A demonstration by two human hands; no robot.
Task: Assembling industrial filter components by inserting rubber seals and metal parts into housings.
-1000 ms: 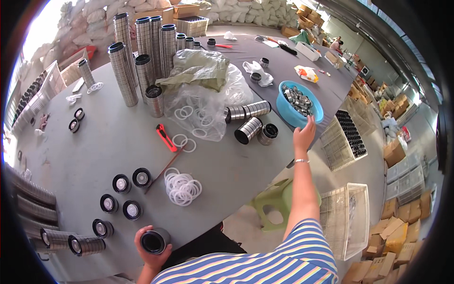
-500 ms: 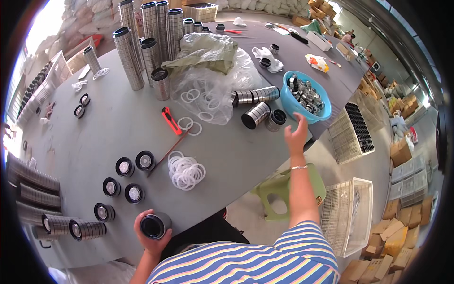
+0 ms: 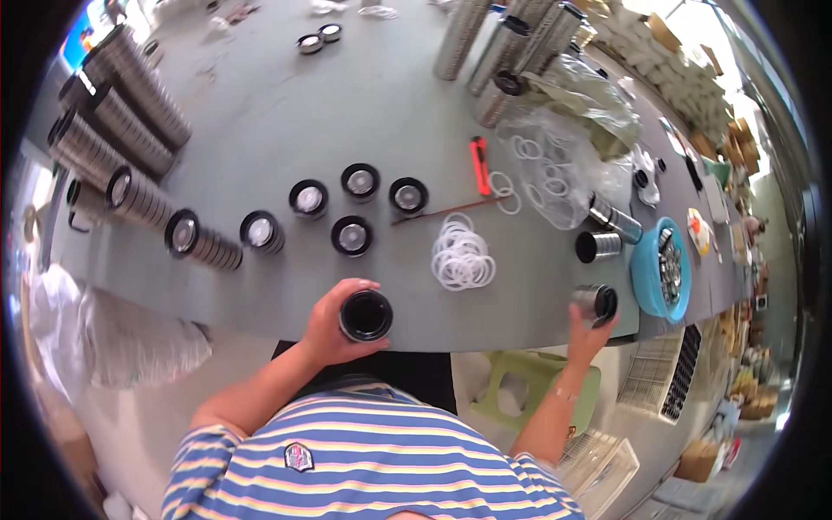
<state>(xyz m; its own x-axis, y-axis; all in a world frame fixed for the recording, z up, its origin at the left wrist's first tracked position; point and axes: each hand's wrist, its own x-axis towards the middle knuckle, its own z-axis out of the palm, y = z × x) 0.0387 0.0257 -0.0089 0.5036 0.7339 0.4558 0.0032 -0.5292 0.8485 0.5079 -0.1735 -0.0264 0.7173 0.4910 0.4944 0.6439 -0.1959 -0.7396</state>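
Your left hand (image 3: 334, 325) wraps around a short black-rimmed metal cylinder (image 3: 365, 315) at the near edge of the grey table (image 3: 286, 130), its open mouth facing up at you. Your right hand (image 3: 588, 325) closes its fingers on a second metal cylinder (image 3: 596, 301) lying on its side near the table's right corner, its dark open end turned toward the edge.

Between your two hands lies a loose heap of thin white rings (image 3: 462, 257). Just beyond your left hand, five similar round pieces with black rims and bright centres (image 3: 352, 235) stand apart from one another on the tabletop. To their left, ribbed stacks of metal rings (image 3: 130, 165) lie on their sides in a row, one beside the next.

Past the white rings, a thin reddish-brown stick (image 3: 451, 209) and an orange utility knife (image 3: 477, 165) lie flat. Farther right, a crumpled clear plastic bag (image 3: 555, 165) holds more white rings, and two more shiny cylinders (image 3: 607, 234) lie close to it. A round blue bowl (image 3: 648, 269) of small metal parts sits just beyond your right hand, near the cylinder you hold but not touching it. Below the table edge, between your arms, stands a pale green plastic stool (image 3: 511, 394).
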